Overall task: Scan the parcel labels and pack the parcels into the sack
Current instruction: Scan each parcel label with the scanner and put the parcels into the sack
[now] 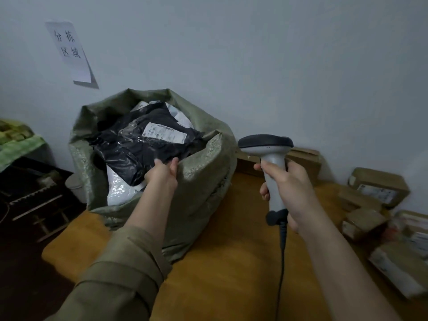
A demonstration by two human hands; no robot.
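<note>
Head view shows the left hand (163, 173) at the near rim of the green sack (203, 172), fingers curled onto the near edge of the black parcel (139, 144) lying on top inside. That parcel stretches away from the hand toward the far left, label (165, 133) facing up. Right of the sack, the right hand (287, 184) grips the scanner (268, 156) upright, well apart from the cardboard boxes (379, 188) waiting at far right on the table (231, 251).
</note>
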